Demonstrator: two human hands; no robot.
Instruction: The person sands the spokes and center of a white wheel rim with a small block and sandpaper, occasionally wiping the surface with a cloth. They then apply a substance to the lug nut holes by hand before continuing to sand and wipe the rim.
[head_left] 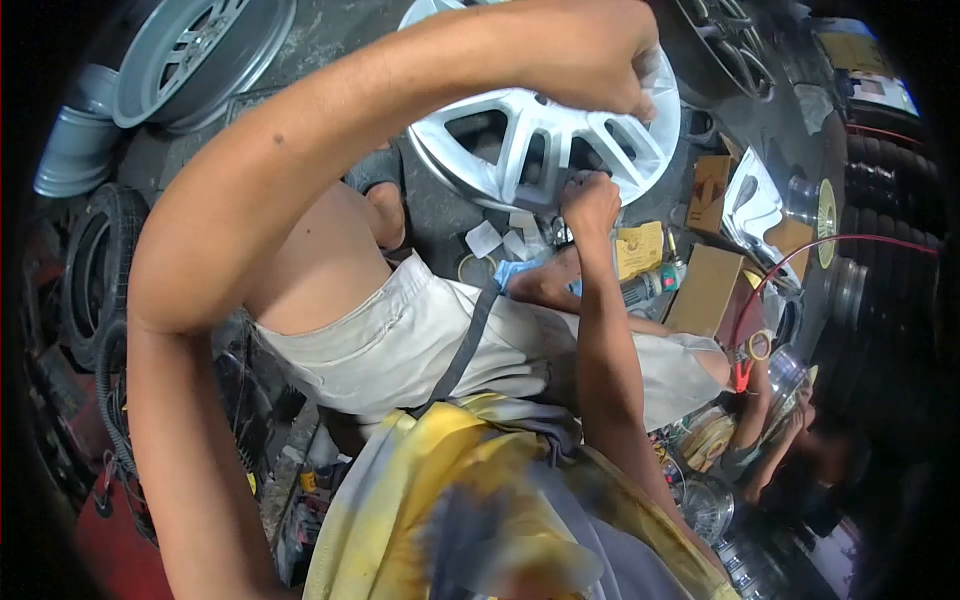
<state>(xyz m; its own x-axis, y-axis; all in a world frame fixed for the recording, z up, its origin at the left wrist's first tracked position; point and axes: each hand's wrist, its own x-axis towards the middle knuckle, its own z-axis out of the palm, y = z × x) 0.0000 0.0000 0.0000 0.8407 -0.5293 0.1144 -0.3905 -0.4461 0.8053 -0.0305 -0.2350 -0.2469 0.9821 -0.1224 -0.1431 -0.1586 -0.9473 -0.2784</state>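
The silver alloy wheel [530, 130] stands tilted on the floor [440, 215] in front of the person's knees. The left hand [590, 55] is closed over its upper rim; the right hand [590, 200] is curled tight at the lower spokes, what it holds hidden. Paper scraps [495, 240] and cardboard boxes [705, 285] crowd the lower edge; grey rims [190, 50] lie well apart at left.

silver alloy wheel [520, 140] | multi-spoke | face up, tilted | on floor
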